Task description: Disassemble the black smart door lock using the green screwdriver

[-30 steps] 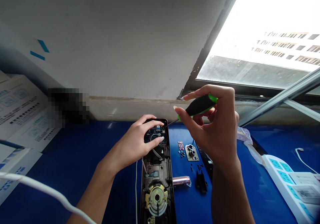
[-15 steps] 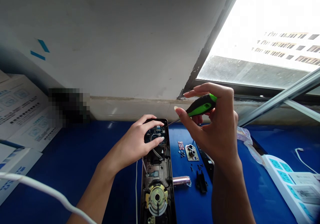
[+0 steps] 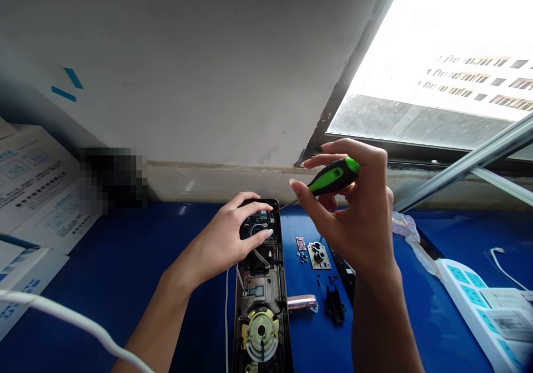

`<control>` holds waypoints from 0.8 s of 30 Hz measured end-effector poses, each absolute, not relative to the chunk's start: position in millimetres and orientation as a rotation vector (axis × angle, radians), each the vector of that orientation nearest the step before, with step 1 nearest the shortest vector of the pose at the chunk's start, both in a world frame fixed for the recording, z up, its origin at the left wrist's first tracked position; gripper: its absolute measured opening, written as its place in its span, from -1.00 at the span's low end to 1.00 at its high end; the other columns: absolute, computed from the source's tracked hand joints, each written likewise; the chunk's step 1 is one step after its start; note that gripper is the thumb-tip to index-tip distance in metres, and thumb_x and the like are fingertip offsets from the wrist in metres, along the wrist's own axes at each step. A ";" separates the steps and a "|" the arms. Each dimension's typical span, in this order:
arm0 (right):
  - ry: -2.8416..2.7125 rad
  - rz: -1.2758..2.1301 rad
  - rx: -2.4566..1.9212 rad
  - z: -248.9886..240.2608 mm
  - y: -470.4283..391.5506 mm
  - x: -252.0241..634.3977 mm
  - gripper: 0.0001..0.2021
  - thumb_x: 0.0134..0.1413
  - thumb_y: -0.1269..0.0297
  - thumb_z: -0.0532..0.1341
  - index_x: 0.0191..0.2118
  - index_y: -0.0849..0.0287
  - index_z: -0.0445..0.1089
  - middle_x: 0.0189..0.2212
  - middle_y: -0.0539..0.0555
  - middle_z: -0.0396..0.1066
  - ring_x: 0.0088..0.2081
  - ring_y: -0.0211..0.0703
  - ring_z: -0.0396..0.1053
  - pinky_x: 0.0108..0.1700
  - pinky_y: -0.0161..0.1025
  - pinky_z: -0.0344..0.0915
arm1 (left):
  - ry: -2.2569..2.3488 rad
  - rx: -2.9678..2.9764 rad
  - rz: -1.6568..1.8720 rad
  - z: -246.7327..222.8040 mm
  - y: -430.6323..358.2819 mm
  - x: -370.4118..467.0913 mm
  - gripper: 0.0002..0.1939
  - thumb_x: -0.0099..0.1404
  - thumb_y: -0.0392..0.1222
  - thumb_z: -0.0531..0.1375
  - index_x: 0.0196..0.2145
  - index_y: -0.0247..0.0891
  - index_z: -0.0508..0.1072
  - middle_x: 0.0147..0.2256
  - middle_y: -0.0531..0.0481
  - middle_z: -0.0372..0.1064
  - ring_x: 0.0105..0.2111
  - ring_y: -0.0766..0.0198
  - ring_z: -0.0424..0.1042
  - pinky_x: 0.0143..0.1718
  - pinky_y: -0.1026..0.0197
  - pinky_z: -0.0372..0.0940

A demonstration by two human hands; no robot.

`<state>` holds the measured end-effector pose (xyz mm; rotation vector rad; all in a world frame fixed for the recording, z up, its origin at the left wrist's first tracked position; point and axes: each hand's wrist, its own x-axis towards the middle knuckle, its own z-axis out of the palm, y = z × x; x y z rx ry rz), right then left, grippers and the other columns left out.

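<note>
A long dark lock housing lies lengthwise on the blue table, its inner side facing up. At its far end is a circuit board, partly covered by my left hand, which rests over it with thumb and fingers apart. My right hand grips a green and black screwdriver, held at a slant. The screwdriver's shaft points down left, and its tip is at the board's upper right edge. Whether it sits in a screw is too small to tell. A round brass-coloured mechanism fills the housing's near part.
Right of the housing lie a small red board, a metal plate with a round part, loose screws, a pinkish cylinder and a black bracket. A white power strip is at right, cartons at left. A white cable crosses the lower left.
The screwdriver's handle has turned in my right hand, showing more of its green side. My left hand stays on the board.
</note>
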<state>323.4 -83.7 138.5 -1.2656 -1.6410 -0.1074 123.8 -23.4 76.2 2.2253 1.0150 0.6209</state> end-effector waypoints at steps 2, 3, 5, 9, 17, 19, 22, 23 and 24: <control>-1.626 -0.091 -1.275 138.1 -83.8 323.1 -0.51 0.14 0.38 0.34 0.13 -0.06 0.21 -0.10 -0.03 0.49 -0.55 -0.35 0.27 -0.58 -0.23 0.31 | 1.007 2.232 0.636 75.9 -23.2 123.9 -0.59 0.39 0.10 0.22 0.17 0.11 0.46 0.34 0.05 0.17 0.26 -0.05 0.32 0.30 -0.08 0.28; -1.621 -0.081 -1.268 138.1 -84.0 323.0 -0.51 0.14 0.40 0.32 0.13 -0.06 0.21 -0.09 -0.02 0.49 -0.53 -0.33 0.29 -0.56 -0.22 0.32 | 1.003 2.233 0.644 75.7 -23.2 123.8 -0.58 0.39 0.10 0.22 0.17 0.10 0.47 0.33 0.04 0.17 0.26 -0.06 0.32 0.29 -0.08 0.28; -1.627 -0.061 -1.227 138.4 -84.3 322.7 -0.47 0.11 0.45 0.30 0.15 -0.07 0.19 -0.02 0.01 0.48 -0.46 -0.29 0.34 -0.47 -0.18 0.37 | 0.999 2.231 0.650 75.3 -23.1 123.5 -0.58 0.39 0.10 0.22 0.17 0.09 0.48 0.33 0.02 0.18 0.25 -0.07 0.34 0.28 -0.08 0.30; -1.672 -0.054 -1.171 139.3 -84.1 322.5 -0.42 0.05 0.49 0.29 0.17 -0.05 0.18 0.05 0.05 0.43 -0.33 -0.22 0.40 -0.28 -0.09 0.44 | 1.002 2.217 0.635 75.7 -23.0 122.9 -0.58 0.38 0.11 0.22 0.17 0.09 0.48 0.33 0.02 0.18 0.25 -0.08 0.34 0.27 -0.09 0.30; -1.632 -0.076 -1.241 137.4 -83.6 322.1 -0.46 0.14 0.43 0.30 0.17 -0.08 0.18 -0.04 0.00 0.47 -0.46 -0.29 0.33 -0.45 -0.19 0.40 | 1.014 2.223 0.625 76.7 -23.3 123.5 -0.57 0.39 0.12 0.21 0.18 0.13 0.46 0.33 0.05 0.17 0.25 -0.06 0.33 0.27 -0.06 0.31; -1.653 -0.072 -1.213 137.8 -84.0 321.8 -0.42 0.11 0.46 0.28 0.20 -0.07 0.16 0.00 0.04 0.46 -0.37 -0.24 0.38 -0.36 -0.16 0.44 | 1.010 2.226 0.629 75.9 -23.1 123.2 -0.56 0.39 0.13 0.21 0.18 0.11 0.46 0.34 0.03 0.17 0.24 -0.07 0.35 0.25 -0.06 0.34; -1.664 -0.096 -1.227 138.2 -84.3 321.1 -0.40 0.10 0.42 0.30 0.22 -0.07 0.16 -0.04 0.03 0.47 -0.42 -0.27 0.35 -0.40 -0.18 0.41 | 1.006 2.229 0.629 75.1 -23.0 122.8 -0.56 0.39 0.14 0.21 0.18 0.10 0.46 0.34 0.02 0.17 0.24 -0.08 0.35 0.22 -0.05 0.36; -1.658 -0.104 -1.247 138.2 -84.3 321.0 -0.41 0.11 0.39 0.32 0.22 -0.08 0.17 -0.07 0.00 0.48 -0.47 -0.30 0.31 -0.45 -0.20 0.39 | 1.007 2.228 0.628 75.1 -23.0 122.7 -0.56 0.39 0.14 0.21 0.18 0.11 0.46 0.34 0.03 0.17 0.24 -0.07 0.35 0.22 -0.04 0.36; -1.648 -0.107 -1.266 138.1 -84.4 320.9 -0.43 0.12 0.37 0.33 0.21 -0.09 0.18 -0.10 -0.02 0.49 -0.51 -0.33 0.27 -0.49 -0.22 0.37 | 1.006 2.229 0.626 75.2 -23.1 122.7 -0.56 0.39 0.14 0.21 0.19 0.11 0.46 0.34 0.04 0.17 0.24 -0.07 0.35 0.23 -0.04 0.35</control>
